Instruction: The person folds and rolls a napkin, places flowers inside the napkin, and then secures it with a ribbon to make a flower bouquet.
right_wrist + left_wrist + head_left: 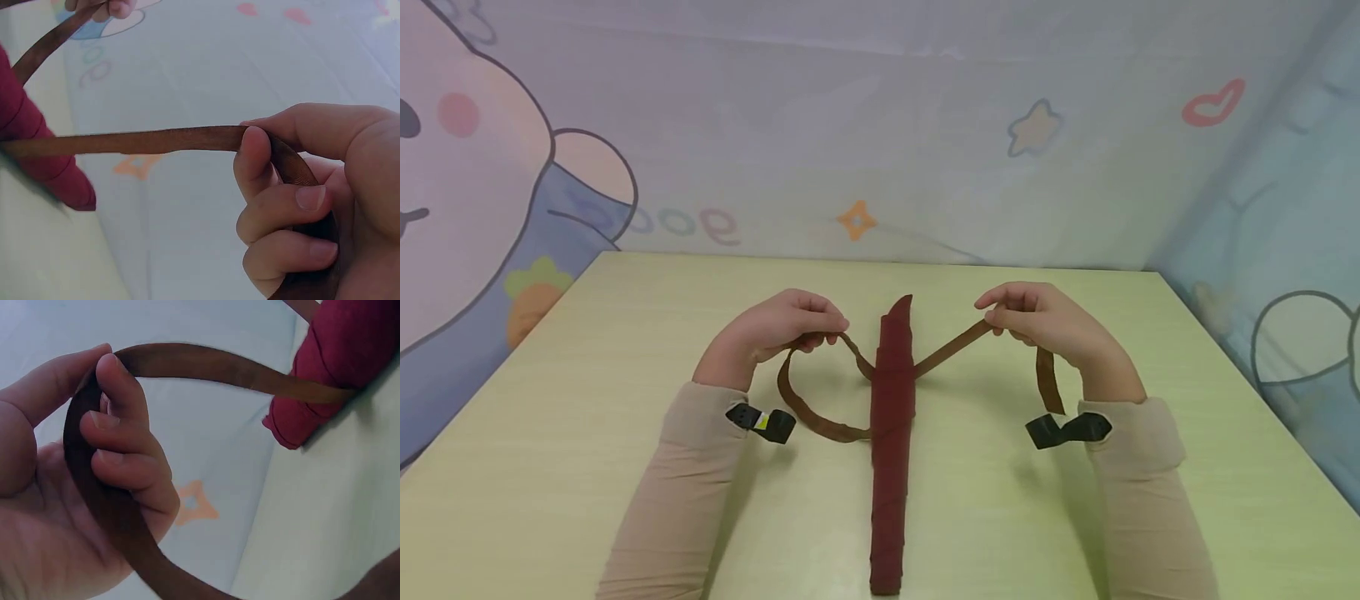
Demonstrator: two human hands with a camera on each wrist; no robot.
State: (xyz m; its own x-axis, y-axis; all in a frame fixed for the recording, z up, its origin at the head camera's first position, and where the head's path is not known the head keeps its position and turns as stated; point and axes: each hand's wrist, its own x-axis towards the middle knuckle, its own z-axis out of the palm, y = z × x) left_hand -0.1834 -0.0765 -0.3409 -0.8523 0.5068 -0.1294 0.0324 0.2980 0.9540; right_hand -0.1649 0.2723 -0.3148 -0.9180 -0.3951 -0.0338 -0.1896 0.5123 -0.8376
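A long, narrow dark red cloth roll (pixel 891 433) lies on the table, running away from the person, with a pointed tip at its far end. A flat brown ribbon (pixel 952 348) comes out from both sides of its upper part. On the left, my left hand (pixel 790 323) pinches the ribbon between thumb and index finger, and the strip curves back in a loop to the roll's side. My right hand (pixel 1033 317) pinches the other length, drawn fairly straight; its tail hangs below the palm. In both wrist views the other fingers curl around the ribbon (pixel 187 361).
The pale wooden table (pixel 587 467) has its back edge near a printed cloth backdrop (pixel 775 125) with cartoon figures. Black straps (pixel 1067 429) with small devices sit on both wrists, over beige sleeves (pixel 677 500).
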